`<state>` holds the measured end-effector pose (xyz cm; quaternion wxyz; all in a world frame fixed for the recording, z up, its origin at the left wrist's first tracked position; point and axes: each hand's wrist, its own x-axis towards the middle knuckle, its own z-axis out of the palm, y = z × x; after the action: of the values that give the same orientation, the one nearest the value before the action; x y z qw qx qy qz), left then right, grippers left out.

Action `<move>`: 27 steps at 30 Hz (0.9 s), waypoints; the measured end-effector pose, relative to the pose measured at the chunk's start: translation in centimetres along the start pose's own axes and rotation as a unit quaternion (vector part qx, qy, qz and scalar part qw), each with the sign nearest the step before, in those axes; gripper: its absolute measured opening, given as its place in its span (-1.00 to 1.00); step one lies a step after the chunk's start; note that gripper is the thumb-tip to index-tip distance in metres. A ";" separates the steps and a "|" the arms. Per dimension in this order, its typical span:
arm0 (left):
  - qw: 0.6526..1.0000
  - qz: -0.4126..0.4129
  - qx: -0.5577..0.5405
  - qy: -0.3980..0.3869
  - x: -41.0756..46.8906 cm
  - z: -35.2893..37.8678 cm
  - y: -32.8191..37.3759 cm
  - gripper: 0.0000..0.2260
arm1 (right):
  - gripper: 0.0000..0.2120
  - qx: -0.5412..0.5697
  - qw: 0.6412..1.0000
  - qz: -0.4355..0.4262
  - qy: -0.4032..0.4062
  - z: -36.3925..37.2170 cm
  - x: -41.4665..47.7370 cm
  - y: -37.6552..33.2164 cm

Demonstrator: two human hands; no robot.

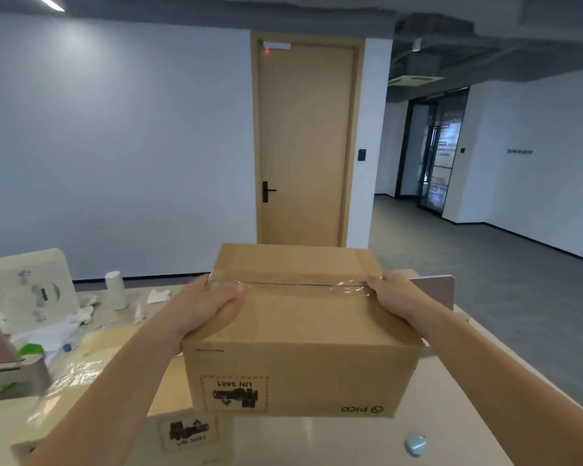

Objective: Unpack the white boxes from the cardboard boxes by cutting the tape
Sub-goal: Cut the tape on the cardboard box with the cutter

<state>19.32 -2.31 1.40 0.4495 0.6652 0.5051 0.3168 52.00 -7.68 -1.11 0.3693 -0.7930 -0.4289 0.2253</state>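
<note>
Both hands grip the cardboard box (300, 334) by its short ends. The left hand (209, 307) curls its fingers over the top left edge and the right hand (394, 297) over the top right edge, each at one end of the clear tape (300, 284) that runs along the flap seam. The box appears to be held up off the tabletop (350, 442), above its near middle, with its printing upside down on the near face. It looks stiff and square, and its walls do not bend under the grip, so it is probably of moderate weight. The battery label suggests it should be set down gently. The glossy tape looks slippery, so bare cardboard at the ends or under the bottom edges is the surer hold. A second cardboard box (182, 428) lies toward the left front edge, a white box (31, 290) stands near the far left edge, and a small blue round thing (416, 443) lies near the front edge.
</note>
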 end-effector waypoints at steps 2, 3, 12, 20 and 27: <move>0.999 -0.010 -0.004 -0.033 0.0 4.3 1.1 -0.87 | -0.53 0.000 1.000 0.016 0.000 -2.8 0.8 3.8; 0.999 -0.016 -0.003 -0.050 0.2 6.4 1.4 -0.85 | -0.50 -0.002 1.000 0.025 -0.001 -3.9 1.1 5.6; 0.988 -0.103 -0.069 -0.093 0.6 19.5 -1.2 -0.64 | -0.17 0.038 0.995 0.083 -0.038 -8.0 3.3 16.8; 0.975 -0.184 -0.107 -0.068 4.5 21.8 -6.9 -0.66 | -0.07 0.130 0.982 0.076 -0.112 -3.3 6.8 20.9; 0.975 -0.203 -0.076 -0.056 9.6 20.1 -12.9 -0.53 | -0.12 0.146 0.973 0.082 -0.156 3.3 10.8 21.5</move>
<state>34.72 2.42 -18.70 0.5812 0.5297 0.5778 0.2186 66.57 -4.99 -20.39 0.3900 -0.7181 -0.3774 0.4358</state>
